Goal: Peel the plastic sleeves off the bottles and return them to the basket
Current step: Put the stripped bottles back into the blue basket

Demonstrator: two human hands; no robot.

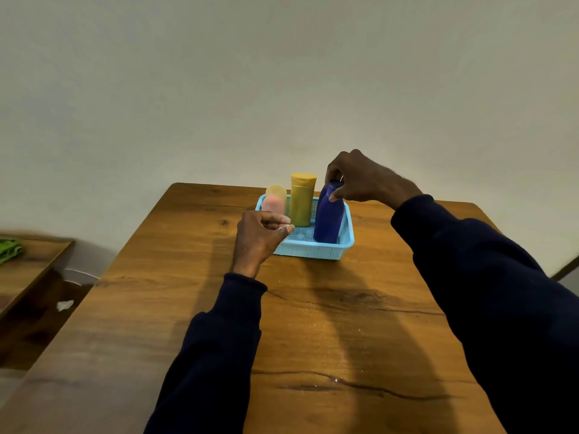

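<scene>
I am seeing the right hand (360, 180) reaching in from above, its fingers and thumb curling round the neck and cap of the blue bottle (327, 220). The bottle is standing upright at the right end of the basket (313, 250), base down inside it. The basket is sitting towards the far end of the wooden table (313, 324).

The blue bottle is looking smooth and opaque, tall with sloping shoulders. The basket is light blue plastic, rectangular, with finely perforated walls. A mustard-yellow bottle (301, 202) with a flat cap is standing in the middle, and a pale pink bottle (275, 198) with a rounded top is at the left end.

The left hand (258, 239) is hovering at the basket's near left corner, fingers curling in against the thumb. I cannot tell whether it is pinching anything. Both forearms are stretching forward in dark navy fabric.
</scene>
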